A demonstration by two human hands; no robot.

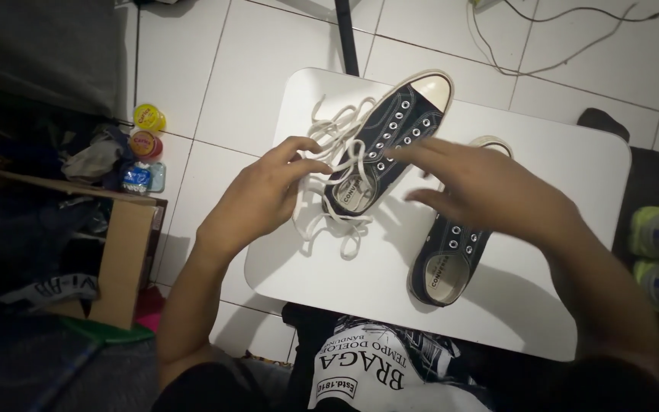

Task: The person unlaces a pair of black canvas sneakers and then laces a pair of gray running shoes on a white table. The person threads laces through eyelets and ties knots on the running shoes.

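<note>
Head view: on the white tabletop (pixel 497 305) lie two dark canvas sneakers. The left hand (pixel 265 194) has its grip closed on a loose white shoelace (pixel 335 131) beside the left sneaker (pixel 390 145). The right hand (pixel 490 187) hovers open, fingers spread, over the right sneaker (pixel 448 255), gripping nothing. Lacing would go best with the lace end pinched near its tip and the shoe steadied.

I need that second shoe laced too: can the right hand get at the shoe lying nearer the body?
Probably yes: the right hand hovers directly over that shoe, with nothing between them on the table.
</note>
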